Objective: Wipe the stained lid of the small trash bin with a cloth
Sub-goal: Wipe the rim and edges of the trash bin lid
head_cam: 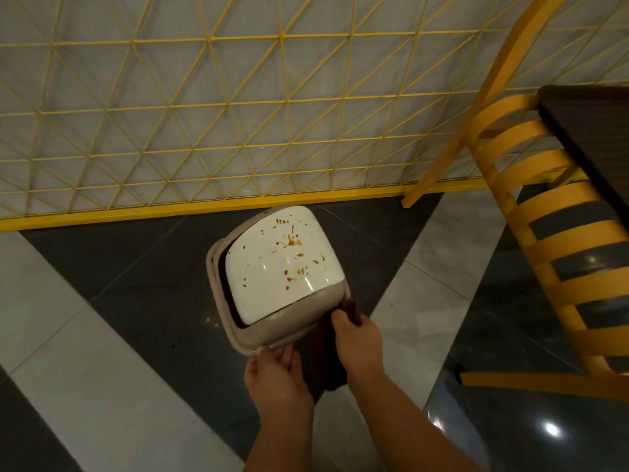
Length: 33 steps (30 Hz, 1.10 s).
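A small beige trash bin [289, 327] stands on the floor near the yellow lattice fence. Its white swing lid [269, 267] is speckled with brown stains, mostly on the right half. My left hand [275, 373] grips the bin's near rim. My right hand [357, 338] is closed on a dark brown cloth [328, 359] at the bin's near right corner. The cloth hangs down between my hands and does not touch the lid's top.
A yellow lattice fence [204, 131] runs behind the bin. A yellow slatted chair [544, 240] and a dark table edge [589, 137] stand to the right. The floor has dark and white tiles [102, 386].
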Tool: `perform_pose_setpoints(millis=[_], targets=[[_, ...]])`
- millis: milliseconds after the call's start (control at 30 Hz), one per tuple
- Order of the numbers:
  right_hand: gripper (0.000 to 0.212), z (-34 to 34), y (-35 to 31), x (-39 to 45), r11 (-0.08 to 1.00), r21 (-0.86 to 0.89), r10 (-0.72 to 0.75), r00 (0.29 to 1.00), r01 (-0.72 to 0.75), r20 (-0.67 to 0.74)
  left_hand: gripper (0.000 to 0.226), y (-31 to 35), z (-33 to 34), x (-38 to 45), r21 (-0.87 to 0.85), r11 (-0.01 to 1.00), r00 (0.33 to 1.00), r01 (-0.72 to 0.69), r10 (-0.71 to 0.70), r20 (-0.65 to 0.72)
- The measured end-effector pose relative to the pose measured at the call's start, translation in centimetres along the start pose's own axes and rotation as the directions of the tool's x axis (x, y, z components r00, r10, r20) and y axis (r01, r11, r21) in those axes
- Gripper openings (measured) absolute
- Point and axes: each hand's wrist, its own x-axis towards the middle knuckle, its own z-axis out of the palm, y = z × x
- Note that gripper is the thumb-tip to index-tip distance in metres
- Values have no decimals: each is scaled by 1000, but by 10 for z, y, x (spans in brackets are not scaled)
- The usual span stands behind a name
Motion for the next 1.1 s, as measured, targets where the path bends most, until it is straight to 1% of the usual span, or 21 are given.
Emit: perform_pose_setpoints(millis=[100,133,200,267,333,400,500,600,667,700,767,833,900,1000,1033,1100], targets=[[16,1,18,-12,996,-62,-60,997,63,40,35,-1,5,-6,44,998,997,54,-56,54],[16,0,20,-13,995,-56,-77,997,78,33,36,-1,7,-9,64,996,996,57,-61,65],[17,-3,21,-11,995,-23,-100,995,100,-1,33,-6,7,-8,105,993,997,57,-62,41],[13,-4,18,-8,993,17,-115,992,116,-45,31,-10,9,-9,115,993,1000,28,-29,7],[19,-8,15,-6,991,56,-118,987,124,-105,34,-14,13,-10,96,995,1000,13,-12,-7],[15,-14,11,-2,988,51,-139,977,149,-163,38,-18,18,-13,79,997,1000,-12,13,-16],[12,-22,0,2,979,35,-190,956,202,-223,42,-21,18,-11,58,994,996,-94,94,2],[9,-19,-17,-8,951,176,-218,955,254,-199,45,-24,16,0,27,992,992,-127,126,32],[9,-16,-23,-20,915,290,-243,957,280,-158,48,-27,19,2,-17,994,993,-112,113,42],[12,-16,-23,-25,899,318,-272,952,303,-139,48,-28,20,2,-38,994,994,-103,104,41],[18,-14,-18,-31,878,284,-361,923,385,-134,48,-28,23,-2,-52,996,995,-75,78,59],[21,-13,-10,-26,867,195,-437,887,459,-147,50,-31,23,0,-12,998,997,-57,58,54],[20,-14,-6,-16,881,140,-431,889,452,-157,51,-32,21,5,58,995,997,-79,78,20],[23,-15,-8,-9,906,77,-401,902,417,-162,50,-30,22,5,61,994,996,-91,91,12],[22,-15,-11,-12,893,74,-428,889,444,-163,50,-30,22,3,53,994,996,-93,92,18],[17,-13,-16,-23,828,71,-541,825,557,-162,45,-30,22,2,36,996,996,-80,78,39]])
